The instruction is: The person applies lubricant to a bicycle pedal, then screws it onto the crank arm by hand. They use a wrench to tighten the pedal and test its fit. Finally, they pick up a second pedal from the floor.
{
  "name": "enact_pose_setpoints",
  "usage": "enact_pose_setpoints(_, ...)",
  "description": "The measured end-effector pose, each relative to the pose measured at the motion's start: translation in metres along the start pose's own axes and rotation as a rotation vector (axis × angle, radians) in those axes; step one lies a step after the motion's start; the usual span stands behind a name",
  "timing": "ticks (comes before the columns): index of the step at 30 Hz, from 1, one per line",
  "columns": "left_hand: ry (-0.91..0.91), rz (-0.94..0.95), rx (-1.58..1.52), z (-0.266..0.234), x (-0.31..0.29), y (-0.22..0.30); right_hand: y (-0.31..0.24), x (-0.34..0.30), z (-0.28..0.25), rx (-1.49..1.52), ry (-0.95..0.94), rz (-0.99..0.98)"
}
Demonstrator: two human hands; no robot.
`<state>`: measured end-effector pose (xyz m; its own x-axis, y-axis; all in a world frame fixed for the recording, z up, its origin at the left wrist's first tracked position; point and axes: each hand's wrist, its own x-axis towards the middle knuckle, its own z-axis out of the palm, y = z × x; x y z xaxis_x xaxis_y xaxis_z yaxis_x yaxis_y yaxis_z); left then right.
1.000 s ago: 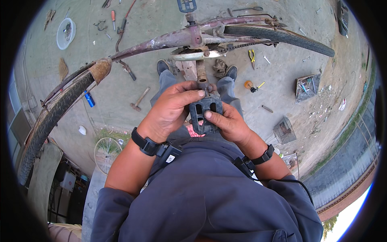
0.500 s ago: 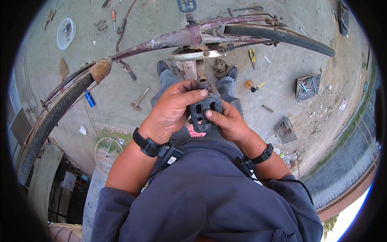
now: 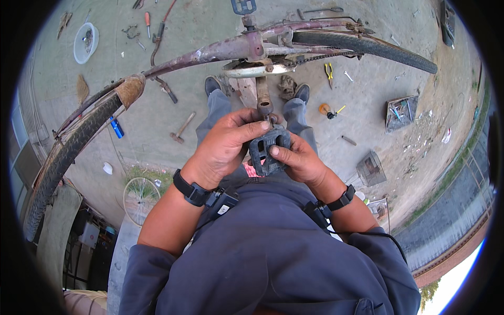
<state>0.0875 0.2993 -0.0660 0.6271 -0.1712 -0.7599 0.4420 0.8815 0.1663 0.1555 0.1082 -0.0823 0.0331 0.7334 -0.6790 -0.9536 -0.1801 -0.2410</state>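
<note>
In front of my lap is a black bicycle pedal (image 3: 269, 152). My right hand (image 3: 301, 160) grips it from the right, thumb pressed on its face. My left hand (image 3: 229, 139) pinches around the pedal's spindle (image 3: 267, 121), thumb on top and fingers partly hidden underneath. The spindle points at the end of the rusty crank arm (image 3: 263, 94); whether its tip sits in the hole is hard to see. That crank joins the chainring (image 3: 247, 71) of a worn purple bicycle frame (image 3: 220, 52). A second pedal (image 3: 243, 6) is on the far side.
The bike lies across my front, with a tyre (image 3: 73, 157) at left and another (image 3: 367, 47) at right. A hammer (image 3: 182, 128), yellow pliers (image 3: 328, 75), a screwdriver (image 3: 148, 24), a white bowl (image 3: 85, 43) and a toolbox (image 3: 401, 114) lie on the ground.
The pedal has shifted slightly toward me and to the right, away from the crank end. More of its spindle shows between them. Both hands keep their grip.
</note>
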Motion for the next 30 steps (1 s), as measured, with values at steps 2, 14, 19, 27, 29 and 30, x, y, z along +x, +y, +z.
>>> enact_pose_setpoints(2, 0.018, -0.011, 0.003, 0.0, 0.0, 0.0, -0.001, 0.0, 0.001, 0.005, 0.002, -0.005)
enact_pose_setpoints(14, -0.005, 0.032, -0.003, -0.002, 0.004, 0.002, -0.002, 0.003, 0.002, -0.069, 0.058, -0.062)
enact_pose_setpoints(19, 0.076, 0.095, 0.113, 0.0, 0.006, -0.001, -0.003, 0.001, 0.009, -0.314, 0.157, -0.197)
enact_pose_setpoints(27, 0.157, 0.097, 0.087, 0.009, 0.005, -0.004, -0.006, -0.005, 0.02, -0.399, 0.175, -0.223)
enact_pose_setpoints(29, 0.167, 0.113, 0.102, 0.009, 0.003, -0.004, -0.008, -0.007, 0.02, -0.384, 0.16, -0.199)
enact_pose_setpoints(30, 0.176, 0.101, 0.104, 0.009, 0.003, -0.004, -0.009, -0.008, 0.021, -0.377, 0.151, -0.187)
